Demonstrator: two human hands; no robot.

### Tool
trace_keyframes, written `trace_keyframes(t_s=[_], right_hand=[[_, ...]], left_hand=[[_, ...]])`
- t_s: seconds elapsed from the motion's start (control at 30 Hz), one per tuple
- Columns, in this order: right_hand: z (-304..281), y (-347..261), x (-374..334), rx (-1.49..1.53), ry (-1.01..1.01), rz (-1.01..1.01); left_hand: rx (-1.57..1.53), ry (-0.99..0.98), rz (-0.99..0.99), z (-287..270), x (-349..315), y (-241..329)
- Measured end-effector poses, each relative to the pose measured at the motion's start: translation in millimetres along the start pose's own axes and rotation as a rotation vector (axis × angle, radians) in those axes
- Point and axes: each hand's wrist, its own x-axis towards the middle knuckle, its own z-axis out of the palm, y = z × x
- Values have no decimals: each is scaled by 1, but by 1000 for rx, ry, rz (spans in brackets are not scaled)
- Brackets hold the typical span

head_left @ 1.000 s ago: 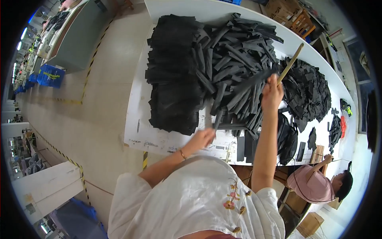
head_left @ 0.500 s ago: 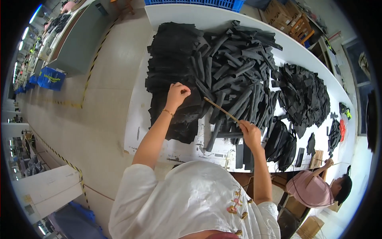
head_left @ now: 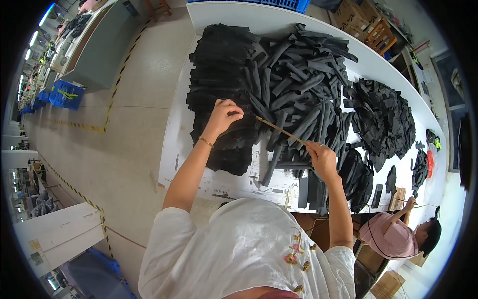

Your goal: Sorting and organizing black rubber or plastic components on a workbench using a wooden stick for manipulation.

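My right hand (head_left: 322, 160) is closed around one end of a thin wooden stick (head_left: 283, 131). The stick slants up and left, its far tip above the edge of a layered stack of black strips (head_left: 219, 62). Over the lower part of that stack, my left hand (head_left: 225, 117) has thumb and fingers pinched together close to the stick's tip. Whether anything small is between those fingers cannot be made out. Right of the stack lies a heap of black rolled or folded strips (head_left: 308, 82), several of them under the stick.
A pile of small black pieces (head_left: 383, 117) and a black bag-like bundle (head_left: 357, 179) lie farther right on the white table (head_left: 174, 149). A raised white board (head_left: 279, 17) edges the table's far side. A person in pink (head_left: 391, 234) works at the right end, holding a thin stick.
The view has shifted slightly. My left fingertips have moved right, nearer the stick's tip. My right hand has moved a little to the right, still gripping the stick.
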Motion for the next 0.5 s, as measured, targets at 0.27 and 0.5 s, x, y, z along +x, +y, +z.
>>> trace_keyframes(t_s=[0.27, 0.5], right_hand=[[-2, 0, -4, -7, -13, -53], [60, -33, 5, 262, -38, -39]], left_hand=[[-12, -44, 8, 2, -1, 8], [89, -6, 385, 43, -18, 88]])
